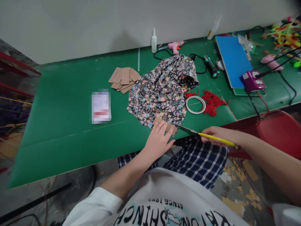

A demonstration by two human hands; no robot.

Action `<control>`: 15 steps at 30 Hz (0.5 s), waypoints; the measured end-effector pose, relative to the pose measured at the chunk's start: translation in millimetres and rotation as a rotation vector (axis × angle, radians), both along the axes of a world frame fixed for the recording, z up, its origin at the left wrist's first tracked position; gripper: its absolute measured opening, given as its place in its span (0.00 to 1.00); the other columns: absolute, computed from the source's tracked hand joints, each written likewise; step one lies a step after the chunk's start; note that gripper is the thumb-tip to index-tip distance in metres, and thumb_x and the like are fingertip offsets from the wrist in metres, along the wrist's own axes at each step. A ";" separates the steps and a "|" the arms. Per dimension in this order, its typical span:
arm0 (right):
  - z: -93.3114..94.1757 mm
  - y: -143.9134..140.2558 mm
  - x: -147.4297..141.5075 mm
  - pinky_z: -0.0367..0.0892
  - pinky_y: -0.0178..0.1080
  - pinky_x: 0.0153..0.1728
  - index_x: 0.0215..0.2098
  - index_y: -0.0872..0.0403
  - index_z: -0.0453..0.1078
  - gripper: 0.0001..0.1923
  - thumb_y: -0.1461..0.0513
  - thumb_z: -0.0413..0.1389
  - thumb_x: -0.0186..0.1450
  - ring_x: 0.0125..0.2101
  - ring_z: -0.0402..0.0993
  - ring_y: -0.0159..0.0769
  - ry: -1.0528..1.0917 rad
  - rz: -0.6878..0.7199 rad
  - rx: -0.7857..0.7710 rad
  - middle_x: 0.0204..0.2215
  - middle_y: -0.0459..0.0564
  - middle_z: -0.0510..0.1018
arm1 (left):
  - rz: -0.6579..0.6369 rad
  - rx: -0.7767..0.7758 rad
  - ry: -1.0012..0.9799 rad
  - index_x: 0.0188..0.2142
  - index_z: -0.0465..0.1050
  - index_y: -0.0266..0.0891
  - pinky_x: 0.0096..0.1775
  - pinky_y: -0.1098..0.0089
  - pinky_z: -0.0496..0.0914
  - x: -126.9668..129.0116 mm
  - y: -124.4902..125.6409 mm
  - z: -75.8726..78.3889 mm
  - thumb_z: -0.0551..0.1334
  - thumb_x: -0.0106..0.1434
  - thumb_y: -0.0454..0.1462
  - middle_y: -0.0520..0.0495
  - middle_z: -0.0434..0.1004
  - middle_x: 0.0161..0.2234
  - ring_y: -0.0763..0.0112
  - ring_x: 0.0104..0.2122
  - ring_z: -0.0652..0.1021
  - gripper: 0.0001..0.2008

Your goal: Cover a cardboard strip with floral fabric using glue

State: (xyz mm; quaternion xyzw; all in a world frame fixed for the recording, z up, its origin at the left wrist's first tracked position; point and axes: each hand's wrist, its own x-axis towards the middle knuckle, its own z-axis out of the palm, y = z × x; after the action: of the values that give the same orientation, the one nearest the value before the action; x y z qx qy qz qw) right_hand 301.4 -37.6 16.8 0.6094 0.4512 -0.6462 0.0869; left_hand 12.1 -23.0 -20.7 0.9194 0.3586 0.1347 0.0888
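The left hand (pixel 158 139) lies flat with fingers spread, pinning a cardboard piece (pixel 164 125) onto the floral fabric (pixel 162 91) at the near edge of the green tabletop (pixel 66 119). This keeps both steady while the right hand (pixel 217 135), clenched around yellow-handled scissors (pixel 207 135), brings the blades to the cardboard.

This is a craft workshop. A long green desk (pixel 66 103) against a bare wall carries a glue gun (pixel 175 46), a glue bottle (pixel 154 40), cardboard pieces (pixel 124 79), floral cloth (pixel 162 91), red tassels (pixel 211 102) and bright pipe cleaners (pixel 285 34). Cardboard scraps (pixel 242 185) litter the floor.
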 end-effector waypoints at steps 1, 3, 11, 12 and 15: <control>-0.6 -0.4 0.3 0.46 0.29 0.11 0.28 0.53 0.63 0.23 0.42 0.54 0.52 0.11 0.50 0.22 0.002 -0.004 -0.006 0.12 0.37 0.56 | 0.000 0.002 -0.001 0.54 0.63 0.35 0.56 0.51 0.57 0.0 0.1 -0.1 0.55 0.62 0.45 0.33 0.63 0.53 0.51 0.56 0.62 0.24; -1.0 -0.9 -0.1 0.46 0.29 0.11 0.28 0.53 0.64 0.21 0.43 0.53 0.53 0.10 0.50 0.22 0.009 -0.007 -0.014 0.11 0.37 0.56 | -0.003 0.005 -0.003 0.55 0.62 0.35 0.56 0.51 0.57 0.0 0.4 -0.3 0.54 0.62 0.45 0.33 0.63 0.52 0.51 0.56 0.62 0.24; -4.8 -1.4 -2.8 0.48 0.29 0.12 0.28 0.53 0.64 0.21 0.44 0.54 0.54 0.11 0.51 0.22 -0.002 0.007 0.015 0.11 0.37 0.57 | 0.001 -0.001 -0.022 0.55 0.61 0.35 0.56 0.50 0.56 -0.1 0.2 -0.9 0.55 0.62 0.45 0.34 0.63 0.52 0.52 0.56 0.62 0.25; -6.1 -1.8 -1.6 0.47 0.28 0.12 0.29 0.53 0.64 0.22 0.44 0.54 0.53 0.11 0.52 0.22 0.004 0.011 0.018 0.12 0.37 0.58 | 0.001 0.001 -0.023 0.55 0.62 0.35 0.56 0.51 0.56 -0.1 0.3 -0.6 0.55 0.62 0.45 0.34 0.63 0.52 0.52 0.56 0.62 0.24; -7.2 -3.3 1.8 0.48 0.28 0.12 0.32 0.53 0.65 0.24 0.41 0.53 0.53 0.13 0.53 0.23 0.027 0.048 0.035 0.14 0.38 0.58 | -0.002 -0.001 -0.018 0.55 0.62 0.35 0.56 0.51 0.55 -0.3 0.6 0.5 0.55 0.62 0.45 0.34 0.64 0.51 0.52 0.56 0.61 0.25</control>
State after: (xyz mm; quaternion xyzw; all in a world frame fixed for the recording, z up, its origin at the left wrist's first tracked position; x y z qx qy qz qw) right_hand 303.2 -40.9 9.5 0.5912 0.4781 -0.6439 0.0855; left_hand 11.8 -22.4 -20.2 0.9185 0.3570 0.1426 0.0924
